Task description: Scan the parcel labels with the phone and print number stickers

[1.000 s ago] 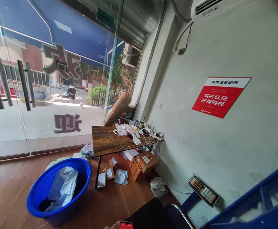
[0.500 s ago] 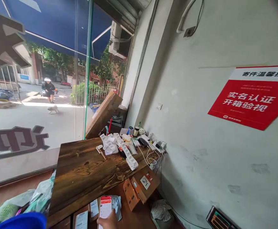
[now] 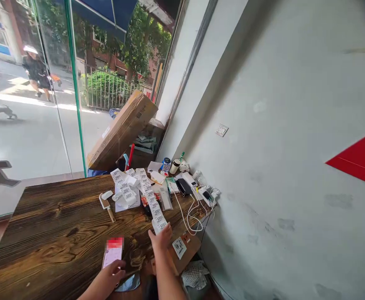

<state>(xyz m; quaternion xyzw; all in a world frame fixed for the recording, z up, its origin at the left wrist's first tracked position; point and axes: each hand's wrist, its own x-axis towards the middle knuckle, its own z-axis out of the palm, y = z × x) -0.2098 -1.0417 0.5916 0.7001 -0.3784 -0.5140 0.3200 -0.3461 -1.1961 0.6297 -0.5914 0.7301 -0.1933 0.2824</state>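
My left hand [image 3: 114,271] is closed on the lower end of a smartphone [image 3: 112,252] with a red and white screen, above the front part of the wooden table. My right hand [image 3: 161,238] is at the near end of a long strip of white numbered labels [image 3: 152,204]. Its thumb and forefinger are spread to either side of the strip; whether they touch it is hard to tell. More label strips [image 3: 124,187] lie crumpled behind. A small roller with a wooden handle [image 3: 107,206] lies left of them.
The wooden table [image 3: 60,221] meets the wall at right, with a black case [image 3: 184,186], white cables [image 3: 190,221], a power strip [image 3: 209,193] and a jar [image 3: 175,166]. Below its edge sit a cardboard box [image 3: 187,252] and a blue-grey parcel [image 3: 129,283]. A long carton [image 3: 122,129] leans behind.
The view has moved closer to the table. The phone has gone from above the boxes to the table's front edge. My right hand now reaches to the label strip's end.
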